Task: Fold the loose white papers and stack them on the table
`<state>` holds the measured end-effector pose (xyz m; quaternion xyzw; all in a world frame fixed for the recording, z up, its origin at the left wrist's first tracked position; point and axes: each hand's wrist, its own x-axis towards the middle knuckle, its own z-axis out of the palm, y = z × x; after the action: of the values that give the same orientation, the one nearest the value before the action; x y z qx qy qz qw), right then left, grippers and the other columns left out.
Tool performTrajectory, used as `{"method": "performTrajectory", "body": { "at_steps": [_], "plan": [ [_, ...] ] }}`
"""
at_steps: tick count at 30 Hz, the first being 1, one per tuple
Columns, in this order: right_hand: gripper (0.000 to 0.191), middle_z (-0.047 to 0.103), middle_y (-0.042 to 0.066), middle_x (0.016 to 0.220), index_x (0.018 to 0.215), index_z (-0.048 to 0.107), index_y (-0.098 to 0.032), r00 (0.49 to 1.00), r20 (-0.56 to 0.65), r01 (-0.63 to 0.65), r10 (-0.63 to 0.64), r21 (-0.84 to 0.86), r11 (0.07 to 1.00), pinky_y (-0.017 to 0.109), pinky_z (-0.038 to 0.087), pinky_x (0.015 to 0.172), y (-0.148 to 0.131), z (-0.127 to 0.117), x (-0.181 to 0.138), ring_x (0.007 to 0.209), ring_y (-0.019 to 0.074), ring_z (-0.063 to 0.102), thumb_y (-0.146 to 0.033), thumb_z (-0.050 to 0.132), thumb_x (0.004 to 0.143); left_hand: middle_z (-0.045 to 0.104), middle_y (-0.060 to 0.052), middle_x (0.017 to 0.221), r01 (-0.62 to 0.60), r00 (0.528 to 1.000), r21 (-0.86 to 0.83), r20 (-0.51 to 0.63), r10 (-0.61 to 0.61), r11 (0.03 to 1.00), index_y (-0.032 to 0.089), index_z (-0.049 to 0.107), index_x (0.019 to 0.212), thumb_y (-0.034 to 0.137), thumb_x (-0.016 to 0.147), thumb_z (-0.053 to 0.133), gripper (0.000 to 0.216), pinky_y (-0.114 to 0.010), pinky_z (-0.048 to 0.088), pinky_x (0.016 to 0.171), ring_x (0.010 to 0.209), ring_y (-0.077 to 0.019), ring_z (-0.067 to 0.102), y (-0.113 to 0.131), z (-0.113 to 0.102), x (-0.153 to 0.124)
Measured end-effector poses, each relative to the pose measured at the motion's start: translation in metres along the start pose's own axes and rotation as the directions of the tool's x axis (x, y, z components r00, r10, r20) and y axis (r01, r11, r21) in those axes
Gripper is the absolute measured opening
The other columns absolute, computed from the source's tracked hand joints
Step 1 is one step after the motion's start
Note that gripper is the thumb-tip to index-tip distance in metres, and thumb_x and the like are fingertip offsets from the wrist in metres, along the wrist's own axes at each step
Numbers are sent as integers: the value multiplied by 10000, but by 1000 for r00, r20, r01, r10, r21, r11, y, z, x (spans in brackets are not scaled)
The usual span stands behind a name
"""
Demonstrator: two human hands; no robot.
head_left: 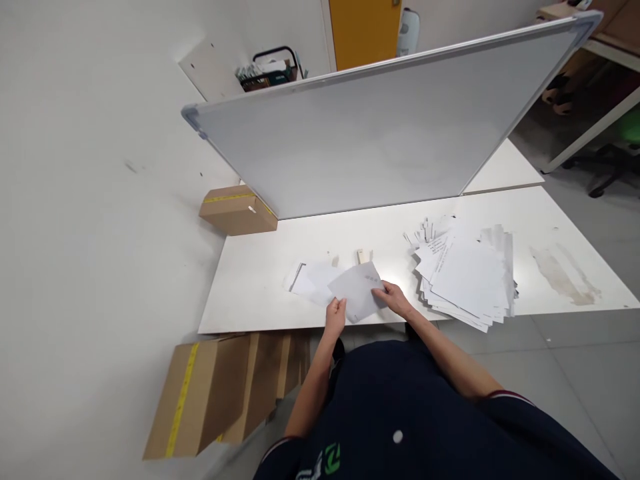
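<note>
A whiteboard [350,140] beside a taped cardboard box [231,215], yellow door [364,35] behind

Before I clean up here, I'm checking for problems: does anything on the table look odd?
Yes, two things. A brownish, irregular stain marks the right end of the white table. Beside it, the paper pile is fanned unevenly, with some sheets jutting past the near edge.

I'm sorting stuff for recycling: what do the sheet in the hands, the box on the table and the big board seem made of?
Sheet: seems paper, matte and thin-edged.
Box: likely cardboard, dull brown with yellow tape.
Board: smooth, pale, faintly glossy face, perhaps plastic or coated metal.
</note>
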<state>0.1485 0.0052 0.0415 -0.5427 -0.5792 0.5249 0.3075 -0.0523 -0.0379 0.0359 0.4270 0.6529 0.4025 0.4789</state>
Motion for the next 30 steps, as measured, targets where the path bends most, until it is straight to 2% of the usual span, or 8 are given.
{"method": "performTrajectory", "body": {
  "at_steps": [4,9,11,14,20,26,30],
  "plan": [
    [278,622,17,752,814,593,-172,992,-15,-123,123,-63,990,241,423,579,21,0,-7,685,172,564,-404,472,720,597,-32,683,224,970,-130,124,-208,966,127,565,819,445,707,514,341,-230,428,562,600,-120,535,-15,13,1],
    [237,647,49,748,791,600,-143,922,-8,-386,386,-21,922,232,430,532,56,-5,-21,660,181,591,-334,518,677,603,-36,672,356,922,-9,168,-349,935,129,565,763,333,698,537,215,-212,434,513,556,-106,535,-34,35,-5],
    [232,653,55,741,793,601,-136,891,-31,-452,452,25,892,230,433,521,67,-9,-25,638,176,596,-320,529,671,606,-37,685,373,908,42,187,-374,927,136,559,755,290,712,514,165,-209,444,514,560,-102,541,-35,43,-5],
    [233,659,65,740,793,602,-132,869,-72,-482,489,95,871,239,441,517,76,-18,-26,622,176,601,-316,548,660,602,-34,682,379,898,103,198,-392,920,139,557,767,259,728,488,144,-206,452,510,542,-93,540,-33,53,1],
    [228,660,72,727,764,613,-143,859,-131,-486,496,97,868,260,448,522,78,-31,-16,628,190,604,-327,576,636,593,-24,654,362,896,176,203,-394,915,135,573,765,266,726,500,155,-197,450,509,513,-79,528,-29,66,18],
    [209,656,83,758,756,604,-152,849,-123,-500,515,133,856,283,457,528,74,-35,-11,627,197,603,-315,567,632,618,-36,726,318,910,230,197,-364,920,148,597,805,264,728,493,174,-198,444,508,552,-92,553,-30,68,29],
    [187,653,82,748,741,599,-160,851,-110,-495,513,155,855,284,456,510,72,-36,-11,618,201,601,-302,562,627,626,-35,696,304,914,276,185,-360,912,147,611,837,255,726,495,194,-208,439,513,536,-99,555,-30,69,32]
  ]
}}
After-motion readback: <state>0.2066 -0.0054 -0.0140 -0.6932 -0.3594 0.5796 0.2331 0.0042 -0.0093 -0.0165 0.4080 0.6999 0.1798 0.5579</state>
